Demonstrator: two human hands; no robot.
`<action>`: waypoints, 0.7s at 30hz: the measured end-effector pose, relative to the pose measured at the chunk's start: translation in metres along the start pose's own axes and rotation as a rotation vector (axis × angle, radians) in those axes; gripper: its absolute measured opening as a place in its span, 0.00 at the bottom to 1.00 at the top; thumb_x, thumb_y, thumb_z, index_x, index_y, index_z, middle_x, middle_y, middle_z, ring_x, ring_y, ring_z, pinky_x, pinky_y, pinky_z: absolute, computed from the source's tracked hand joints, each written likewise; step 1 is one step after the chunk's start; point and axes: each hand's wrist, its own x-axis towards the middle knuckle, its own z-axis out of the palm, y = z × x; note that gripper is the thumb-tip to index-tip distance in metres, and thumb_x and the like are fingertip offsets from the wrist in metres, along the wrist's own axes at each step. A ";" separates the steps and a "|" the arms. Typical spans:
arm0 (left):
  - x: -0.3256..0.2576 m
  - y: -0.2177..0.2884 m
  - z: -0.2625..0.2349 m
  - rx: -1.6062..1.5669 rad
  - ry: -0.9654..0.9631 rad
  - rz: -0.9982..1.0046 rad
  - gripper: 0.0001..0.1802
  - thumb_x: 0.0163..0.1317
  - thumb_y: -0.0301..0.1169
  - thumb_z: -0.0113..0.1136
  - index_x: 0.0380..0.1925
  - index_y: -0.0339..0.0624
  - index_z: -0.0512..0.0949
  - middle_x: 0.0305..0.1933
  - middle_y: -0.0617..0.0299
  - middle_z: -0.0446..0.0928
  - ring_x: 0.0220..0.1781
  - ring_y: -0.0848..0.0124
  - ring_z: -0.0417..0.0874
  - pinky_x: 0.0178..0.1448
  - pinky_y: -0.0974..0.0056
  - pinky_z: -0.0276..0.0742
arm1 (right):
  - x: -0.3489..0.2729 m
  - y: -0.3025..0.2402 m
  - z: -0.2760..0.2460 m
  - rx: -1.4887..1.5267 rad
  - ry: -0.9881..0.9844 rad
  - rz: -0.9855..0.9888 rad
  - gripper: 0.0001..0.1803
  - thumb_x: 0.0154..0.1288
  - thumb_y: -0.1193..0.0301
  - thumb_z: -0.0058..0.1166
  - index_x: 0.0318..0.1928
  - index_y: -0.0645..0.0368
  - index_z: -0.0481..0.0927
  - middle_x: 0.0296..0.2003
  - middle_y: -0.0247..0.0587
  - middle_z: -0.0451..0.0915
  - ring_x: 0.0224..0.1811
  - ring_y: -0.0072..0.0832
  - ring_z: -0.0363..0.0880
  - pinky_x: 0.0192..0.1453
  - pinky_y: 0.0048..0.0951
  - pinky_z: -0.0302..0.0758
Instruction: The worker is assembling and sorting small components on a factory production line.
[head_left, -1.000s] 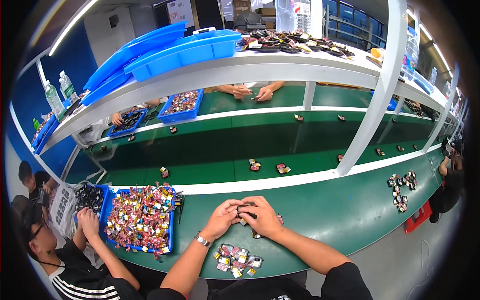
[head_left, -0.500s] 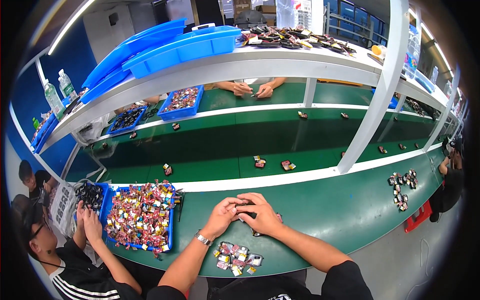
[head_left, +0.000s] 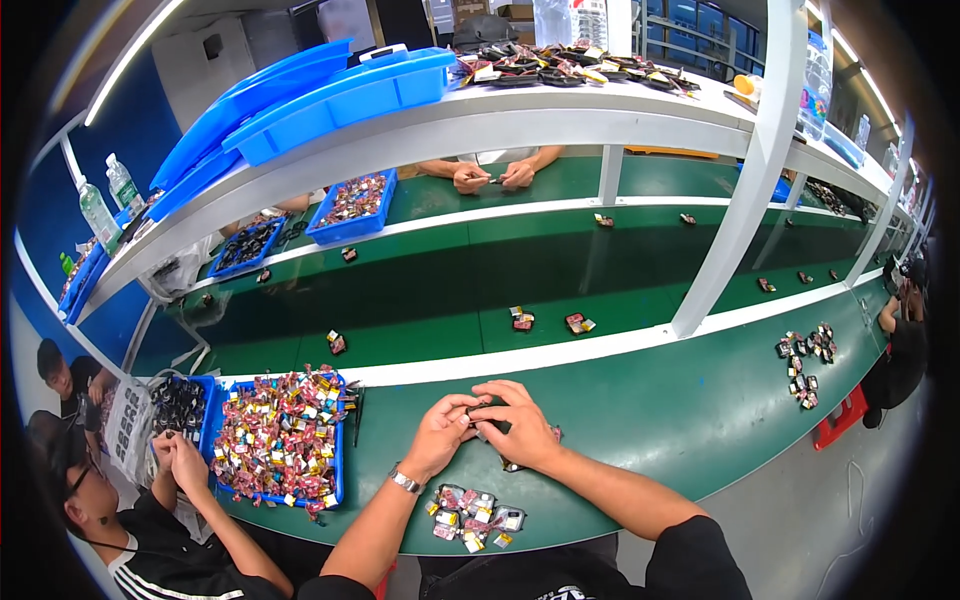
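Observation:
Over the near table, my left hand (head_left: 438, 438) and my right hand (head_left: 521, 428) come together with bent fingers around a small black plastic casing (head_left: 487, 405). Fingers cover most of it, so its details are hidden. Under my right palm another dark part (head_left: 511, 465) shows only in part on the table. Close to my left wrist, near the table's front edge, lies a cluster of small dark casings (head_left: 470, 518) with red wires and yellow-white pieces attached.
Left of my hands stands a blue tray (head_left: 340, 470) heaped with small wired pieces, with a thin dark tool (head_left: 358, 415) beside it. A co-worker's hands (head_left: 178, 462) are near a tray of black parts (head_left: 180, 402). Ahead, a green conveyor belt (head_left: 430, 335) carries scattered assemblies below a shelf (head_left: 560, 110).
My hands stay around the casing with slight finger shifts. The co-worker's hands at left have lowered and come together. My view has shifted a little.

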 end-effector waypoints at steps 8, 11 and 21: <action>0.000 -0.002 0.000 0.025 0.072 -0.018 0.14 0.72 0.24 0.45 0.56 0.39 0.68 0.56 0.58 0.75 0.54 0.74 0.78 0.56 0.68 0.77 | 0.007 -0.006 -0.005 -0.155 0.030 -0.194 0.11 0.52 0.78 0.62 0.39 0.61 0.82 0.51 0.44 0.77 0.54 0.42 0.74 0.57 0.39 0.74; -0.001 -0.001 -0.001 0.012 0.083 -0.029 0.14 0.72 0.23 0.45 0.56 0.40 0.67 0.53 0.60 0.77 0.52 0.76 0.79 0.53 0.69 0.78 | 0.008 -0.016 -0.007 -0.297 0.043 -0.283 0.12 0.51 0.79 0.62 0.39 0.60 0.81 0.46 0.42 0.78 0.49 0.40 0.77 0.51 0.37 0.76; -0.001 0.002 0.000 -0.006 0.074 -0.061 0.15 0.71 0.23 0.45 0.57 0.39 0.67 0.54 0.61 0.77 0.53 0.74 0.79 0.55 0.67 0.77 | 0.006 -0.007 -0.006 -0.281 0.011 -0.289 0.12 0.51 0.78 0.62 0.39 0.60 0.81 0.41 0.40 0.77 0.42 0.37 0.78 0.44 0.33 0.78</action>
